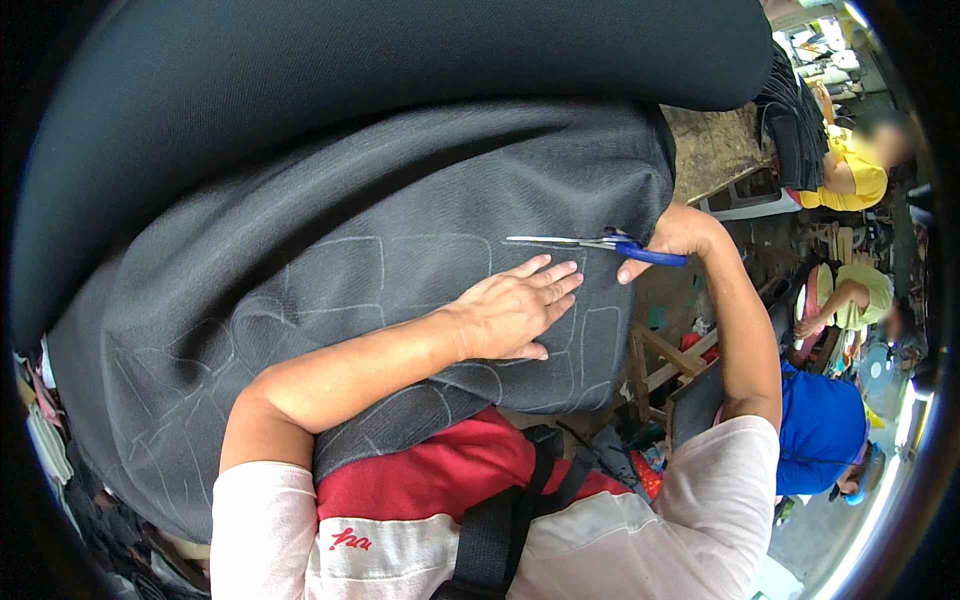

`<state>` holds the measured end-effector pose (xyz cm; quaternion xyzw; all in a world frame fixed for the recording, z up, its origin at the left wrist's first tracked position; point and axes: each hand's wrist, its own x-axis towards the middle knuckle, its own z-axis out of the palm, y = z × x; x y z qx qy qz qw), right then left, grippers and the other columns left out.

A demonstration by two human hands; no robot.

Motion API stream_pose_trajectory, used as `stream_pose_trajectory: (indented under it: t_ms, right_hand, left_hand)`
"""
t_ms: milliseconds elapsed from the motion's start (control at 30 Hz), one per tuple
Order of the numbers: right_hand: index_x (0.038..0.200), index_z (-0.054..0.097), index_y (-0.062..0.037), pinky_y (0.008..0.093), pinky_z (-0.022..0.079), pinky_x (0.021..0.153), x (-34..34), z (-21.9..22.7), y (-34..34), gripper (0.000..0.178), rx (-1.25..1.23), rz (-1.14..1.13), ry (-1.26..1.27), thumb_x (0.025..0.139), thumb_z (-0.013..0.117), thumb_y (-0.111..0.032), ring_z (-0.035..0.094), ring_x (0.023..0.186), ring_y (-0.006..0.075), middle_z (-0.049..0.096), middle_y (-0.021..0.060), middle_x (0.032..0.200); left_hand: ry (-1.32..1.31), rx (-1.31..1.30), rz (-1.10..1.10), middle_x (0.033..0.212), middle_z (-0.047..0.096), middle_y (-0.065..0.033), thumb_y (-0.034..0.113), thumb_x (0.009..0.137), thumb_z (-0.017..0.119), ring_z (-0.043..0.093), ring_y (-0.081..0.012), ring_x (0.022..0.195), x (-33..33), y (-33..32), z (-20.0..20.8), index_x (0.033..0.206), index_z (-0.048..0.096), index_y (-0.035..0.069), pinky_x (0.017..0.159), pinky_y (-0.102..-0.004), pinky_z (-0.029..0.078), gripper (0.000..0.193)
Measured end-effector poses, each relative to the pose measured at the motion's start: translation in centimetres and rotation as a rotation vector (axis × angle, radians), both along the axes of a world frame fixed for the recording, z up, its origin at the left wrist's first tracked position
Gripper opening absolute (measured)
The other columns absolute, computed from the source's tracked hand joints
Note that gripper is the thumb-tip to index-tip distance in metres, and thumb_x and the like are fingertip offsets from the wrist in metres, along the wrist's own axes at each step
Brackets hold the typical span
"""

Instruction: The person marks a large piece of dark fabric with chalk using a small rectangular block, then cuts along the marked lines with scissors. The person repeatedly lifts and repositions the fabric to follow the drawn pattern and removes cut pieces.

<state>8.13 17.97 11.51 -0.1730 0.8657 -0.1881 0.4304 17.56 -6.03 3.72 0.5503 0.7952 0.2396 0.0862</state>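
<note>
The left hand lies on the cloth, the scissors just beyond; behind, to the right, is probably a counter.

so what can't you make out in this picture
All in the head view:
Right hand: most fingers are hidden, seemingly behind the black cloth and blue-handled scissors.
Whatever supports the cloth: covered by the cloth itself.
Large dark shape: cut off by the upper edge, so its full extent is unclear.
Co-worker in yellow: face blurred.
</note>
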Motion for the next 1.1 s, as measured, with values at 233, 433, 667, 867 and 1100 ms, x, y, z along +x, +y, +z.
stream_pose_trajectory:
  t_ms: [233, 433, 667, 867, 1100]
  right_hand:
    - [0.105, 0.061, -0.0003, 0.0343, 0.043, 0.089, 0.1, -0.4, -0.3, 0.082, -0.017, 0.042, -0.058, 0.046, 0.085, -0.052, 0.057, 0.101, 0.0308, 0.062, 0.0187, 0.107]
    - [0.086, 0.066, -0.0046, 0.0336, 0.046, 0.077, 0.5, -1.6, -1.6, 0.07, 0.075, -0.039, -0.027, 0.046, 0.083, -0.059, 0.06, 0.082, 0.0259, 0.065, 0.013, 0.085]
    - [0.089, 0.064, -0.0076, 0.0298, 0.046, 0.073, 0.5, -1.3, -2.6, 0.072, 0.125, -0.01, -0.165, 0.047, 0.081, -0.063, 0.059, 0.079, 0.0189, 0.063, 0.0055, 0.082]
    - [0.099, 0.059, -0.0042, 0.0289, 0.046, 0.072, 0.9, -2.8, -3.1, 0.076, 0.117, -0.045, -0.212, 0.051, 0.082, -0.058, 0.058, 0.078, 0.019, 0.061, 0.0062, 0.088]
    - [0.08, 0.06, -0.0033, 0.0257, 0.042, 0.059, 1.0, -1.2, -5.3, 0.05, -0.015, -0.029, -0.219, 0.056, 0.085, -0.039, 0.053, 0.065, 0.0105, 0.059, 0.0005, 0.071]
  left_hand:
    - [0.024, -0.035, -0.015, 0.14, 0.037, -0.0148, 0.043, 0.07, 0.068, 0.028, -0.0264, 0.134, 0.1, 0.2, -0.1, 0.123, 0.05, -0.002, 0.111, -0.0422, 0.021, 0.072]
    - [0.02, -0.05, -0.018, 0.14, 0.037, -0.0152, 0.043, 0.07, 0.068, 0.028, -0.0263, 0.134, 0.1, 0.1, -0.1, 0.123, 0.05, -0.002, 0.111, -0.0423, 0.02, 0.072]
    - [0.038, -0.057, -0.028, 0.138, 0.039, -0.0166, 0.043, 0.071, 0.068, 0.03, -0.0269, 0.133, 0.3, 0.3, 0.1, 0.124, 0.049, -0.003, 0.111, -0.0425, 0.02, 0.072]
    - [0.03, -0.065, -0.022, 0.133, 0.045, -0.0177, 0.042, 0.071, 0.068, 0.034, -0.0277, 0.13, 0.4, 0.3, 0.1, 0.123, 0.049, -0.003, 0.111, -0.0424, 0.021, 0.072]
    - [0.039, -0.077, -0.036, 0.134, 0.044, -0.0174, 0.042, 0.071, 0.068, 0.035, -0.0273, 0.13, 0.4, 0.3, 0.1, 0.123, 0.05, -0.003, 0.111, -0.0418, 0.021, 0.071]
